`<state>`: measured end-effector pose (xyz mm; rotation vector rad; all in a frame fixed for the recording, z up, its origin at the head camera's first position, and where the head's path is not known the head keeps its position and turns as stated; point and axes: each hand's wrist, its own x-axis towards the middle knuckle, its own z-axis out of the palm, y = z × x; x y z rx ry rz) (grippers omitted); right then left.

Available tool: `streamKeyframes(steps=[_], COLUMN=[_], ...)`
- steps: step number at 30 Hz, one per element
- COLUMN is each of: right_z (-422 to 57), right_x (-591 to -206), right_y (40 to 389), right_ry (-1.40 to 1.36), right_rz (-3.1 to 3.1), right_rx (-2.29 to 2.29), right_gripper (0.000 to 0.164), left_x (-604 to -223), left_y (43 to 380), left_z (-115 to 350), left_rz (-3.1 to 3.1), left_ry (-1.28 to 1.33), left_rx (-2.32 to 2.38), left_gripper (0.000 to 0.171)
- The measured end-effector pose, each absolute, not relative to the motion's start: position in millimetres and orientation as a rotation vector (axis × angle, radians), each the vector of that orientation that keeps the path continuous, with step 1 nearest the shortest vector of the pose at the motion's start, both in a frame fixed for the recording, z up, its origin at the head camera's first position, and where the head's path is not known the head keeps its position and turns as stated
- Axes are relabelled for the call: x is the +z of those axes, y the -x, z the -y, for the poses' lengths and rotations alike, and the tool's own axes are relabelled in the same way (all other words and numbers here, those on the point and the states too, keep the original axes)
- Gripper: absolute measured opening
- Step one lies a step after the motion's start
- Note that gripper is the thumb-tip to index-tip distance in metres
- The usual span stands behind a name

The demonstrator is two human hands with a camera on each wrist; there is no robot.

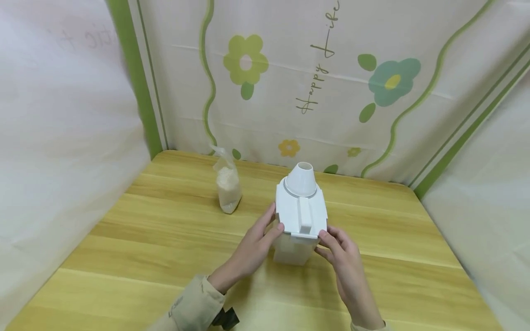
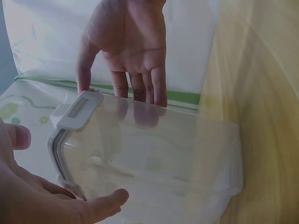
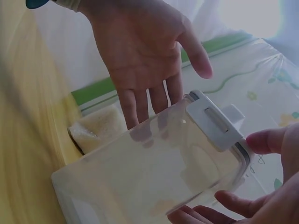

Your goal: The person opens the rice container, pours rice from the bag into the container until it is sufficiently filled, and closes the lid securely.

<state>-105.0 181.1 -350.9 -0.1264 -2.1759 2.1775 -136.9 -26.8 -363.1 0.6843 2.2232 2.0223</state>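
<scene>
A tall translucent storage container [image 1: 291,250] with a white lid [image 1: 287,207] stands upright on the table. A white cone-shaped spout [image 1: 301,180] and a raised handle bar [image 1: 304,215] sit on the lid. My left hand [image 1: 248,248] lies against its left side, with fairly straight fingers touching the wall; in the right wrist view the left thumb stands clear of the lid. On the other side, my right hand [image 1: 345,264] touches the wall with extended fingers, its thumb at the lid corner. In the left wrist view a white side clip [image 2: 80,112] lies flat against the container.
A clear plastic bag of pale grains [image 1: 228,188], perhaps rice, stands to the left behind the container. The wooden table [image 1: 157,239] is bordered by a flower-printed curtain [image 1: 269,115] at the back and pale fabric at both sides.
</scene>
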Motion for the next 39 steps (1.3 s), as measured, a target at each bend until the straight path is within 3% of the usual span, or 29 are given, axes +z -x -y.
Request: streamKeyframes(steps=[9,20,39], right_z=[-181.3,-178.6,-180.4], right_x=[-354.0,-356.2,-356.5], right_y=[96.0,98.1,102.6], right_ry=[0.114,0.113,0.072], right_rz=[2.164,2.166,2.144], right_rx=[2.169,2.169,2.22], right_gripper=[0.037,0.039,0.041], left_x=[-376.1,-385.5,-378.9], left_y=[130.2,130.0,140.7], left_z=[30.8,32.4,41.9], left_rz=[-2.163,-2.13,-1.846], left_ry=[-0.712,-0.719,-0.67], left_rx=[2.095,2.146,2.341], left_gripper=[0.055,0.057,0.049])
